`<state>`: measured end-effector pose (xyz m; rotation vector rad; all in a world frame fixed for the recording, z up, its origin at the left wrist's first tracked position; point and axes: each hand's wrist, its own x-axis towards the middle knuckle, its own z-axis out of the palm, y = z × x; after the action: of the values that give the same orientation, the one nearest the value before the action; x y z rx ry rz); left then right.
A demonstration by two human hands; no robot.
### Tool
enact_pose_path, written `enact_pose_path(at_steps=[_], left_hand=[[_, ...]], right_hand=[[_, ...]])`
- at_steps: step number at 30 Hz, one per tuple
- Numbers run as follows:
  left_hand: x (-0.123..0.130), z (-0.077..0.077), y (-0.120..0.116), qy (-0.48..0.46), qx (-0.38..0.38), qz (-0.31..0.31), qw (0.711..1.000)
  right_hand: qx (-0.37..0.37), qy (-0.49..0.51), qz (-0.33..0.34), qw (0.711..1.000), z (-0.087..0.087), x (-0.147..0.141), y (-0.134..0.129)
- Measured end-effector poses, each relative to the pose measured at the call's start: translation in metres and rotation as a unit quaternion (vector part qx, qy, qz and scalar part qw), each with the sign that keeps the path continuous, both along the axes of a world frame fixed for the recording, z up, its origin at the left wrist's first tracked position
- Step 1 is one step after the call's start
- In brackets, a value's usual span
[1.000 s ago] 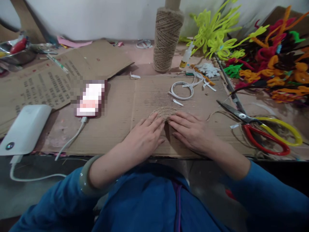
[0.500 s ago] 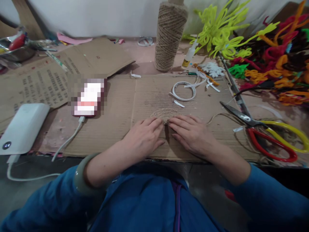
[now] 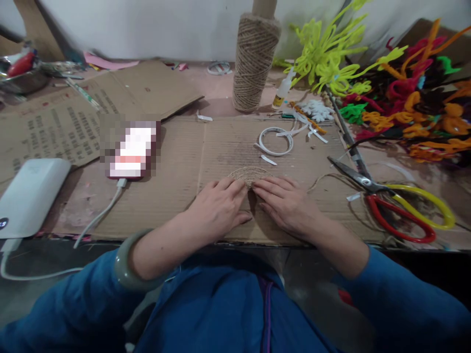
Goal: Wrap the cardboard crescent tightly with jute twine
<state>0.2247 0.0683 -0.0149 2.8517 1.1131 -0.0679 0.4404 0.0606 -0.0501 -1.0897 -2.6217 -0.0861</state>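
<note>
A flat round coil of jute twine [image 3: 250,172] lies on the corrugated cardboard sheet [image 3: 176,201]; its near half is hidden under my fingers. My left hand [image 3: 221,203] rests flat over the coil's left side, fingers stretched out and thumb apart. From the right, my right hand [image 3: 285,203] lies on the coil in the same way, its fingertips close to the left ones. A loose strand of twine [image 3: 320,182] runs off to the right, toward the scissors [image 3: 368,184] with one red and one yellow handle.
A tall spool of jute twine [image 3: 255,63] stands at the back beside a small glue bottle [image 3: 283,90]. A white tape roll [image 3: 261,147] lies beyond my hands. Left are a phone [image 3: 134,147] and a white power bank [image 3: 37,196]. Colourful pipe-cleaner flowers [image 3: 415,113] fill the right.
The view has shifted slightly, so most things sit a little further left. My hands stay on the coil, with hardly any movement.
</note>
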Motion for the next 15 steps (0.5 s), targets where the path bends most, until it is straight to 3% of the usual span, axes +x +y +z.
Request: enact_pose_path(at_steps=[4,6,8,9,11,14,15], left_hand=[[-0.006,-0.005,0.003,-0.031,-0.016,-0.002,0.999],[-0.011,-0.002,0.002,-0.103,-0.008,0.0,0.995],[-0.014,0.01,-0.004,-0.223,-0.001,0.014,0.975],[-0.015,0.021,-0.009,-0.298,-0.014,0.015,0.954],[-0.016,0.047,-0.023,-0.424,-0.129,0.026,0.896],[-0.018,0.08,-0.05,-0.522,-0.309,0.013,0.795],[-0.019,0.084,-0.059,-0.525,-0.334,0.021,0.783]], right_hand=[[-0.044,0.115,0.0,0.992,0.004,0.01,0.001],[-0.049,0.186,-0.016,0.981,0.011,0.018,-0.003],[-0.051,0.234,-0.048,0.97,0.018,0.024,-0.012],[-0.052,0.248,-0.065,0.965,0.021,0.026,-0.018],[-0.051,0.275,-0.083,0.956,0.024,0.026,-0.029],[-0.05,0.306,-0.081,0.947,0.021,0.021,-0.043],[-0.055,0.313,-0.08,0.945,0.018,0.019,-0.045]])
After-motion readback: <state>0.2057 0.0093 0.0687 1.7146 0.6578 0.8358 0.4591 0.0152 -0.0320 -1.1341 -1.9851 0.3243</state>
